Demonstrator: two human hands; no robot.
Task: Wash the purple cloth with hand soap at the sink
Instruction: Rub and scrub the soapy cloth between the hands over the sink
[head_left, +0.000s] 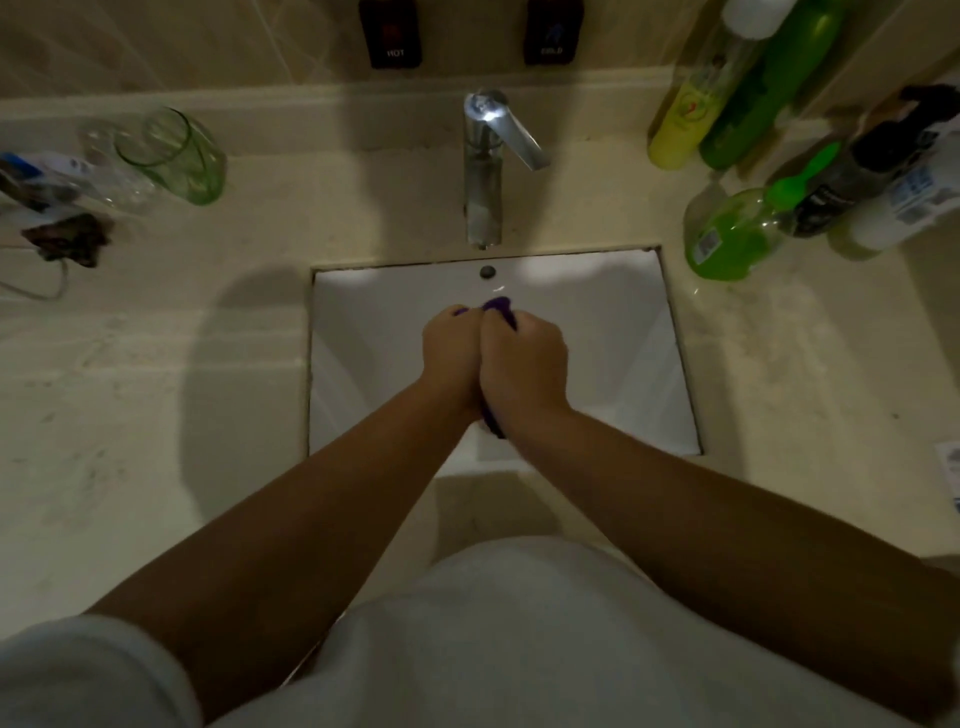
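Head view, looking down.

Item 1: left hand (451, 358), fingers curled, gripping a small dark purple cloth (501, 307). Knuckles face up; it presses side to side against the other hand.

Item 2: right hand (524, 364), fingers likewise curled round the same cloth. The two hands meet over the middle of the basin, the cloth bunched between them.

Item 3: the purple cloth. Mostly hidden inside the two fists; one fold shows beyond the fingertips on the far side, another scrap shows below the wrists on the near side. Whether it is soapy cannot be told.

Item 4: white rectangular ceramic sink (363, 322), set into a beige stone counter (156, 395). It lies directly beneath the grip; its round dark overflow hole (488, 271) sits just beyond the grip.

Item 5: chrome single-lever tap (484, 171), upright, beyond the grip on the far counter edge, lever angled to the right. No stream can be made out.

Item 6: clear pump bottle of green liquid (737, 239), beyond the grip and to its right, near the sink's far right corner. Taller green and yellow bottles (727, 104) stand behind it.

Item 7: green-tinted drinking glass (176, 156), beyond the grip and well to its left.

Item 8: two dark wall plates (390, 34), marked hot and cold, farthest from the grip, above the tap.
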